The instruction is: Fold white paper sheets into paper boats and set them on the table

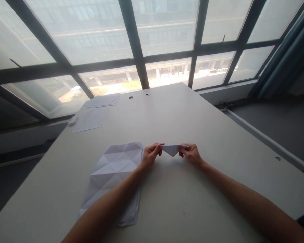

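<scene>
Between my two hands is a small folded white paper (172, 150), its lower edge coming to a downward point. My left hand (151, 154) pinches its left end between thumb and fingers. At the right end, my right hand (191, 154) grips it the same way. The paper is held above the white table (218, 189). Left of it lies a stack of white sheets, topped by a creased paper (116, 163) with a pattern of triangular folds. My left forearm crosses over this stack and hides part of it.
Several loose white sheets (90, 118) lie near the table's far left edge, with a small white object (72, 120) beside them. A round cable hole (130, 97) is near the far edge. Large windows (167, 27) stand behind, and a blue curtain (281, 64) hangs at right.
</scene>
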`<state>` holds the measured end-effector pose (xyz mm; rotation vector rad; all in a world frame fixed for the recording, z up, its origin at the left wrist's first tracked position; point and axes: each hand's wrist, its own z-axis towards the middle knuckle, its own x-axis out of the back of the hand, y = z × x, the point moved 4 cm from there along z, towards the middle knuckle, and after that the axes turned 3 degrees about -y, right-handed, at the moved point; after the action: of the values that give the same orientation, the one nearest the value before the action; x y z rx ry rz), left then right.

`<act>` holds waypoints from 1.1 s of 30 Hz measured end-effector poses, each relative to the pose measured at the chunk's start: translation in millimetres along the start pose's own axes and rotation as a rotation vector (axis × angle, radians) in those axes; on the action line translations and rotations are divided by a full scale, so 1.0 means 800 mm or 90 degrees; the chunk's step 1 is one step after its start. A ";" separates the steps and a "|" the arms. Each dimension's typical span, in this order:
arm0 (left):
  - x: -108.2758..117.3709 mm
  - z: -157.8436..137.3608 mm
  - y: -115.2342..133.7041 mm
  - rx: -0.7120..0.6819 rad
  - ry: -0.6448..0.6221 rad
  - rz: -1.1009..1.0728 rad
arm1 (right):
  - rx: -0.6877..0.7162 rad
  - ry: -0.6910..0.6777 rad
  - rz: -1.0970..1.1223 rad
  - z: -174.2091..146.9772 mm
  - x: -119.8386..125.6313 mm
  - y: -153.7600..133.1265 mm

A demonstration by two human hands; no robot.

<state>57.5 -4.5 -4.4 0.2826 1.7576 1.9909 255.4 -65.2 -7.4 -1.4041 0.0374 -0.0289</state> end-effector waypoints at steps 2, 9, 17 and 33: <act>0.000 -0.001 0.001 0.000 0.002 0.020 | -0.001 0.001 0.009 0.000 0.001 0.001; 0.000 -0.001 -0.004 0.036 0.014 0.036 | -0.012 0.005 0.020 0.002 0.002 0.006; -0.011 -0.004 0.005 0.081 -0.096 0.143 | -0.027 -0.068 0.005 -0.003 -0.008 0.000; -0.015 -0.008 0.010 0.091 -0.048 0.078 | -0.025 -0.026 -0.041 -0.004 -0.010 0.002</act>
<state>63.7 -16.3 4.0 0.5170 1.8772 1.9135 247.0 -67.7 -9.1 -1.4450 -0.0411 -0.0542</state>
